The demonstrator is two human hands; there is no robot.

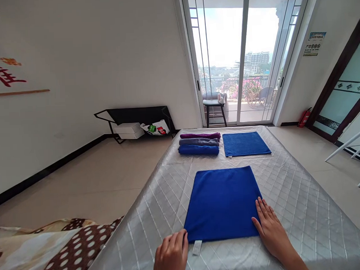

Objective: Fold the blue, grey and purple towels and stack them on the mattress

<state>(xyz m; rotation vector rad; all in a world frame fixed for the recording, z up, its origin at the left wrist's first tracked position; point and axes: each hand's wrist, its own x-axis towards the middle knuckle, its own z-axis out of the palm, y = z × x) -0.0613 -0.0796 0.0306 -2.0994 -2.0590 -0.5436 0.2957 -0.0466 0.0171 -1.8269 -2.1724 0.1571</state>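
Note:
A bright blue towel [225, 204] lies flat and squared in front of me, a white label poking out at its near left edge. My left hand [171, 253] is at its near left corner, fingers curled together on the edge; the thumb tip is hidden. Flat on the right edge rests my right hand [270, 228], fingers stretched out and thumb apart. Beyond it, a second, darker blue towel [245, 143] is spread out. To its left are rolled or folded towels: a purple one [200, 136], a grey one [198, 142] and a blue one [198, 149].
Everything lies on a silver quilted mattress [153, 214]. A polka-dot blanket [80, 248] is at the lower left. A black rack [138, 114] with a white box [129, 131] stands by the wall. Glass sliding doors [247, 58] are ahead; a fire extinguisher [304, 117] and white metal legs [347, 145] are right.

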